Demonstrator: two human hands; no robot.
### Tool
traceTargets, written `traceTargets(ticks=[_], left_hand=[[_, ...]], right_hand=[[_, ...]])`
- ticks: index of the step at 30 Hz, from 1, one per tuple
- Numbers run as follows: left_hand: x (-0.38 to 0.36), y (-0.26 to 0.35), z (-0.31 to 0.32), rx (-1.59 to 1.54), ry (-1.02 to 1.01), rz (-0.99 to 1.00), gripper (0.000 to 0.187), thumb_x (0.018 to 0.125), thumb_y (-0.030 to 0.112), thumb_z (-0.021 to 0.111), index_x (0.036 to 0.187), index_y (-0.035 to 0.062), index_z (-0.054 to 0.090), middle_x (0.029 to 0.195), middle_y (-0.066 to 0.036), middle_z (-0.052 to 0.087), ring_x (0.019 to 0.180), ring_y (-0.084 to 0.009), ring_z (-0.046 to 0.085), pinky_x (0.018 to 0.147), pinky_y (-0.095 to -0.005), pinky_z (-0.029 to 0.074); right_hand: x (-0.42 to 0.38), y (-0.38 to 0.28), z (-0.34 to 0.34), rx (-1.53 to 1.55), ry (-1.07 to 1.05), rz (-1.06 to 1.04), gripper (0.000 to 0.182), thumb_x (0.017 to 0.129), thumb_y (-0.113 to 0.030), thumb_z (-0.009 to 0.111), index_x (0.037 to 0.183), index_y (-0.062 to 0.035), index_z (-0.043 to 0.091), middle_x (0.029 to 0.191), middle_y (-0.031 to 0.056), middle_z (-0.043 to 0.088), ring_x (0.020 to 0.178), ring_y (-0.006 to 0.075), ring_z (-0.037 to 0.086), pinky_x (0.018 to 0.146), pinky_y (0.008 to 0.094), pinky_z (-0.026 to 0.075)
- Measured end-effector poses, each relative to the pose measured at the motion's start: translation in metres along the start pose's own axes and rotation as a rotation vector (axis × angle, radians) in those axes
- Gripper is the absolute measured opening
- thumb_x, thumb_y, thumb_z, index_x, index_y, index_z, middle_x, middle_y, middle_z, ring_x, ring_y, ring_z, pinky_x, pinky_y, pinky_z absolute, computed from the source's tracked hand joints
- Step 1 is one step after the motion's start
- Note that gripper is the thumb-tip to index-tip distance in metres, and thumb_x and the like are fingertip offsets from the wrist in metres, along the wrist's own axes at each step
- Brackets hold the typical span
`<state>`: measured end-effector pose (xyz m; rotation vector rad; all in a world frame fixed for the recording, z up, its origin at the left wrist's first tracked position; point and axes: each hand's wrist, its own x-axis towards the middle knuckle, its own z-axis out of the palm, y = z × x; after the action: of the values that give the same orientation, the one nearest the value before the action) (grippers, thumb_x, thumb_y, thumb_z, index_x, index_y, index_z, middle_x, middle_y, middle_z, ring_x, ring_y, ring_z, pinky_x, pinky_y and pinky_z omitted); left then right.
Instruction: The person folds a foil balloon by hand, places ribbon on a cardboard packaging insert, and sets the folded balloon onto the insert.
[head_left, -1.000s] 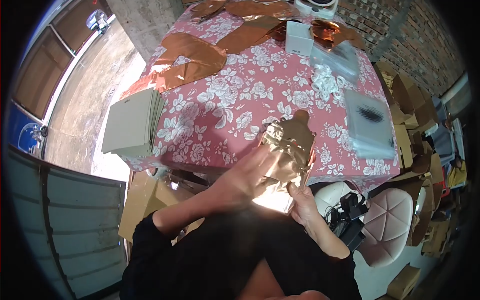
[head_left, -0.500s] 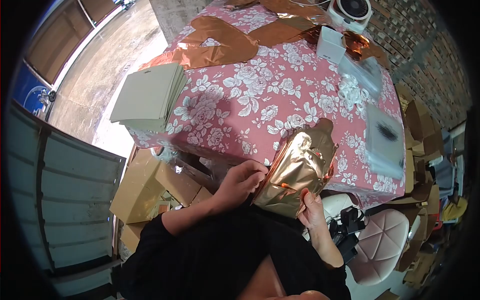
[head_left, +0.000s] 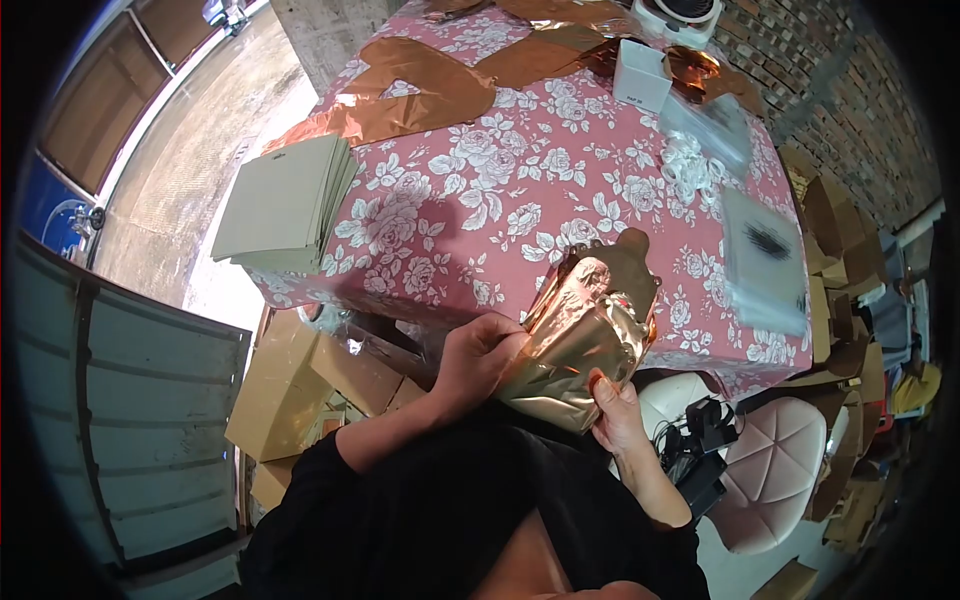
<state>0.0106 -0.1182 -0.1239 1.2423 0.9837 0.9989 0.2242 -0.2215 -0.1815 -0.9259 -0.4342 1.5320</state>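
A folded piece of shiny gold-copper foil (head_left: 590, 345) is held at the near edge of the table, its far end over the flowered cloth. My left hand (head_left: 478, 362) pinches its left edge, the thumb and fingers closed on it. On the lower right side my right hand (head_left: 618, 412) grips the foil, thumb on top and fingers beneath. The foil's surface is creased, with a rounded tab sticking out at its far end.
The pink flowered table (head_left: 520, 190) bears grey-green sheets (head_left: 275, 200), flat copper foil (head_left: 425, 90), a white box (head_left: 642, 78), white bands (head_left: 690, 165) and clear bags (head_left: 762, 255). Cardboard boxes (head_left: 275, 385) stand below left, a padded chair (head_left: 770, 460) and black devices (head_left: 705, 430) right.
The foil's left part has been lifted and folded inward, showing a brighter creased surface. My left hand has turned slightly and closed further over the edge. The view has shifted a little.
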Motion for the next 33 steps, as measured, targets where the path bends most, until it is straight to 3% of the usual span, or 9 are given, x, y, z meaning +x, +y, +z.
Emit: traceTargets(ticks=[4, 6, 10, 15, 18, 21, 27, 31, 33], left_hand=[[-0.002, 0.012, -0.007, -0.024, -0.01, -0.121, 0.006, 0.094, 0.006, 0.064, 0.093, -0.0003, 0.064, 0.077, 0.002, 0.062, 0.074, -0.003, 0.055, 0.065, -0.0217, 0.046], [-0.004, 0.031, -0.006, -0.115, -0.052, -0.313, 0.003, 0.092, 0.004, 0.064, 0.092, 0.0006, 0.065, 0.074, 0.001, 0.062, 0.067, -0.003, 0.054, 0.058, -0.0198, 0.041], [-0.005, 0.014, -0.003, -0.205, -0.061, -0.167, 0.008, 0.091, 0.007, 0.069, 0.088, 0.0019, 0.063, 0.074, 0.001, 0.063, 0.066, -0.004, 0.055, 0.058, -0.02, 0.042], [-0.001, 0.008, -0.018, -0.131, -0.146, -0.354, 0.011, 0.089, 0.008, 0.071, 0.085, 0.0021, 0.063, 0.077, -0.001, 0.065, 0.067, -0.0053, 0.059, 0.06, -0.0206, 0.045], [-0.002, 0.007, -0.018, -0.119, -0.132, -0.361, 0.012, 0.091, 0.01, 0.069, 0.084, 0.0015, 0.064, 0.077, 0.0, 0.065, 0.066, -0.0042, 0.056, 0.058, -0.0207, 0.044], [-0.004, 0.006, -0.014, -0.123, -0.129, -0.195, 0.014, 0.092, 0.011, 0.066, 0.084, 0.0006, 0.064, 0.076, 0.002, 0.064, 0.066, -0.0032, 0.054, 0.059, -0.0205, 0.043], [-0.006, 0.016, -0.008, 0.163, -0.05, -0.121, 0.013, 0.093, 0.009, 0.065, 0.083, 0.0002, 0.065, 0.075, 0.003, 0.062, 0.069, -0.0017, 0.052, 0.062, -0.0202, 0.041], [-0.006, 0.009, 0.001, -0.024, 0.048, -0.089, 0.012, 0.093, 0.008, 0.065, 0.084, 0.0001, 0.066, 0.072, 0.005, 0.058, 0.067, -0.0014, 0.049, 0.059, -0.0209, 0.04], [-0.005, 0.003, -0.006, 0.17, 0.007, 0.0, 0.013, 0.092, 0.009, 0.064, 0.088, -0.0031, 0.064, 0.076, -0.002, 0.065, 0.072, -0.0045, 0.055, 0.067, -0.0247, 0.047]], right_hand=[[-0.002, -0.006, 0.005, 0.012, -0.042, 0.017, 0.023, 0.095, -0.023, 0.066, 0.113, -0.0089, 0.065, 0.103, 0.0009, 0.069, 0.091, 0.0143, 0.067, 0.082, 0.0355, 0.058], [-0.002, -0.007, 0.008, 0.008, -0.014, 0.011, 0.023, 0.096, -0.023, 0.066, 0.113, -0.0086, 0.064, 0.102, 0.0011, 0.069, 0.09, 0.0145, 0.067, 0.081, 0.0356, 0.058], [-0.002, -0.007, 0.01, 0.019, -0.066, 0.024, 0.023, 0.095, -0.022, 0.067, 0.113, -0.0081, 0.064, 0.104, 0.0015, 0.068, 0.093, 0.0144, 0.067, 0.082, 0.0357, 0.057], [-0.002, -0.004, 0.008, -0.012, -0.044, 0.018, 0.024, 0.095, -0.022, 0.067, 0.114, -0.0077, 0.064, 0.104, 0.0014, 0.068, 0.095, 0.0141, 0.066, 0.084, 0.0359, 0.057], [-0.003, -0.005, 0.01, -0.016, -0.029, 0.023, 0.019, 0.096, -0.023, 0.066, 0.108, -0.0083, 0.069, 0.102, -0.0011, 0.068, 0.094, 0.0089, 0.062, 0.084, 0.0291, 0.051], [-0.003, -0.008, 0.015, -0.01, -0.048, 0.031, 0.019, 0.096, -0.024, 0.067, 0.107, -0.008, 0.069, 0.1, -0.0018, 0.068, 0.091, 0.008, 0.061, 0.082, 0.0285, 0.051], [-0.001, -0.013, 0.023, -0.032, -0.042, 0.032, 0.02, 0.096, -0.023, 0.067, 0.106, -0.006, 0.068, 0.098, -0.001, 0.067, 0.09, 0.0088, 0.061, 0.08, 0.0278, 0.05], [-0.002, -0.012, 0.02, -0.049, -0.056, 0.03, 0.021, 0.097, -0.022, 0.065, 0.11, -0.0056, 0.067, 0.103, 0.0004, 0.067, 0.093, 0.0098, 0.062, 0.083, 0.0285, 0.05], [-0.002, -0.009, 0.016, -0.063, -0.073, 0.027, 0.023, 0.097, -0.022, 0.065, 0.113, -0.0053, 0.066, 0.105, 0.0008, 0.067, 0.095, 0.0103, 0.061, 0.086, 0.0293, 0.049]])
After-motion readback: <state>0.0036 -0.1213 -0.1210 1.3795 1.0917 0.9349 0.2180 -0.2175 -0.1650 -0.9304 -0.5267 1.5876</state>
